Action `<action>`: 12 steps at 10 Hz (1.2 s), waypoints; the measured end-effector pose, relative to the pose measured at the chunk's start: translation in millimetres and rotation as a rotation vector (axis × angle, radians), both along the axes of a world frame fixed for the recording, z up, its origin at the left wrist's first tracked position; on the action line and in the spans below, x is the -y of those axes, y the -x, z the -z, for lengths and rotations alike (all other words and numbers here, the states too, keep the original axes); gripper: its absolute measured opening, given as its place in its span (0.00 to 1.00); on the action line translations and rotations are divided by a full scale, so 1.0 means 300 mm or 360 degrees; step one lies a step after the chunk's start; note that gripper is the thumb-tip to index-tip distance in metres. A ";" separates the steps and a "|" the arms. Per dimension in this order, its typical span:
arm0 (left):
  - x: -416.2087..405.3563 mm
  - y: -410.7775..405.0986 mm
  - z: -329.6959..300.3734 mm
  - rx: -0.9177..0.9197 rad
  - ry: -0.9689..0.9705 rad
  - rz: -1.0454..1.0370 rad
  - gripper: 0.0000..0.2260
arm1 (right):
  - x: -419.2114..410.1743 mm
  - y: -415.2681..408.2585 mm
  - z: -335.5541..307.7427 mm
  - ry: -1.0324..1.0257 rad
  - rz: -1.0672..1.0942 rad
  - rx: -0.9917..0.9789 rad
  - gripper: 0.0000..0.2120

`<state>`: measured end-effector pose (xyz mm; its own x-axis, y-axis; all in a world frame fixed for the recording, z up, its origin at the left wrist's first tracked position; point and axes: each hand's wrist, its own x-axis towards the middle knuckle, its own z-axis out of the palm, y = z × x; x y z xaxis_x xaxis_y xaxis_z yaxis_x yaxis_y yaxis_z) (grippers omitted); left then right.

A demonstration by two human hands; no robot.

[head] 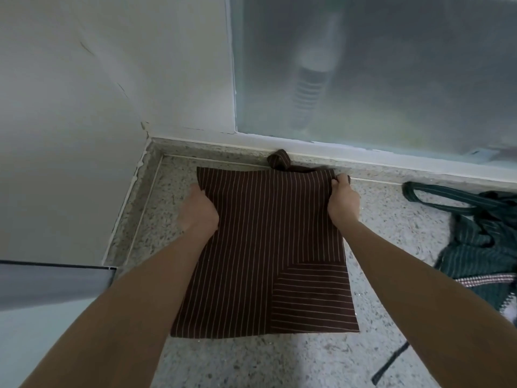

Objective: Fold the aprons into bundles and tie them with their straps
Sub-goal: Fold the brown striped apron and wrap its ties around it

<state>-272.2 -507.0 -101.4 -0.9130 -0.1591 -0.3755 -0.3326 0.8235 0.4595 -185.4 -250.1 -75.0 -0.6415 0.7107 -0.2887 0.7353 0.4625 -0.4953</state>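
A brown apron (263, 247) with thin pale stripes lies flat on the speckled floor, folded into a long rectangle with a pocket panel at its near right. Its brown strap (279, 162) loops out past the far edge, against the wall base. My left hand (197, 210) grips the apron's left edge near the far corner, fingers tucked under the cloth. My right hand (342, 200) pinches the far right corner. A dark green striped apron (481, 242) lies crumpled at the right, its strap (436, 196) looped toward the wall.
The white wall (98, 107) and a frosted glass panel (377, 74) close the far side. A grey metal edge (56, 278) juts in at the left. A dark strap end (390, 362) lies on the floor at the near right.
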 end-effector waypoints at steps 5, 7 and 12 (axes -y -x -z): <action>-0.059 -0.046 -0.065 -0.0160 0.0474 0.0358 0.29 | 0.017 0.016 0.020 0.0198 0.0106 0.0026 0.17; -0.207 -0.236 -0.116 -0.0546 0.0214 0.1490 0.31 | 0.023 -0.053 0.014 0.0825 0.0284 -0.0268 0.22; -0.292 -0.260 -0.054 0.0256 0.0422 0.1821 0.52 | 0.041 -0.489 -0.037 0.1172 0.0177 0.0221 0.10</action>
